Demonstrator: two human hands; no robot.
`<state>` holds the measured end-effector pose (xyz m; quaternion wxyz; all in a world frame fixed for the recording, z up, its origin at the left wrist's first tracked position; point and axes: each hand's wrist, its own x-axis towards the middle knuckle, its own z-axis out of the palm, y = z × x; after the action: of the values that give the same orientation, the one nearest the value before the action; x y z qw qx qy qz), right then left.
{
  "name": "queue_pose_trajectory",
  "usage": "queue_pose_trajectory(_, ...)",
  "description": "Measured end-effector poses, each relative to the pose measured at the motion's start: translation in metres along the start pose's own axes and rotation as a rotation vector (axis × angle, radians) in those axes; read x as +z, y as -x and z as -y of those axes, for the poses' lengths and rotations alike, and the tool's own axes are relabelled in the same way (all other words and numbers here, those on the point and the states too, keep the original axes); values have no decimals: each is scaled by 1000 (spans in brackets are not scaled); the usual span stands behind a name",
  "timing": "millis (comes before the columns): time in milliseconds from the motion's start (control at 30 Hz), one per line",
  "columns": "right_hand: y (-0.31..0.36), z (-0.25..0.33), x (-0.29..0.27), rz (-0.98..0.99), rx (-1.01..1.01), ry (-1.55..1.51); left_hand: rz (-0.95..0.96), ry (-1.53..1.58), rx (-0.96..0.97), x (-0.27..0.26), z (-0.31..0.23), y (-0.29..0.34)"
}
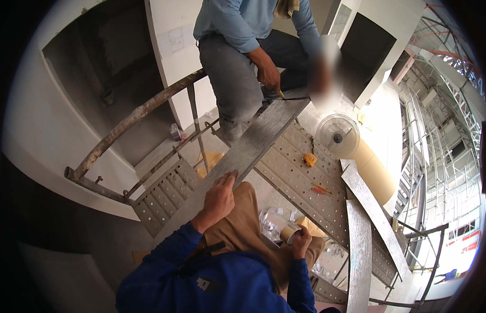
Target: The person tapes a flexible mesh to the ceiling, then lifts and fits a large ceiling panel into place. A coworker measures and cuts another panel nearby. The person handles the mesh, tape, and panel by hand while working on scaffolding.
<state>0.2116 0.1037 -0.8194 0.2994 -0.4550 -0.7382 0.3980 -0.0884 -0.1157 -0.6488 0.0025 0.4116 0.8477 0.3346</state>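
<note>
A long grey wood-grained plank [248, 141] slants from lower left up to a person seated opposite. My left hand [220, 201] lies on its near part, fingers stretched flat over the surface near the right edge. By my right knee, my right hand [301, 242] is closed on a small tan roll with a pale rim [290, 233], which looks like tape. At the plank's far end, the other person's hand [269, 73] holds a thin yellow-tipped tool [281, 94] against a dark straight edge [296, 98]. That person's other hand is blurred.
A perforated metal scaffold deck [290, 175] carries a yellow tape measure [310, 159] and a red-handled tool [320, 191]. Two more grey planks [359, 245] lie at the right. A round fan [337, 136] stands beyond. Rusty rails [133, 116] run along the left. White scraps [271, 221] lie below.
</note>
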Motion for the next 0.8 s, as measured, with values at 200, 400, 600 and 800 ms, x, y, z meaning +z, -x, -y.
queue_pose_trajectory(200,0,-2,2,-35,-17,-57,-16,-10,-3,0,1,-1)
queue_pose_trajectory(400,-1,-4,4,-15,14,-53,-17,-43,10,3,1,0)
queue_pose_trajectory(600,0,-8,4,-40,8,-63,-4,-7,-2,4,5,-5)
queue_pose_trajectory(800,1,-6,1,-30,11,-51,8,5,6,2,-1,-3)
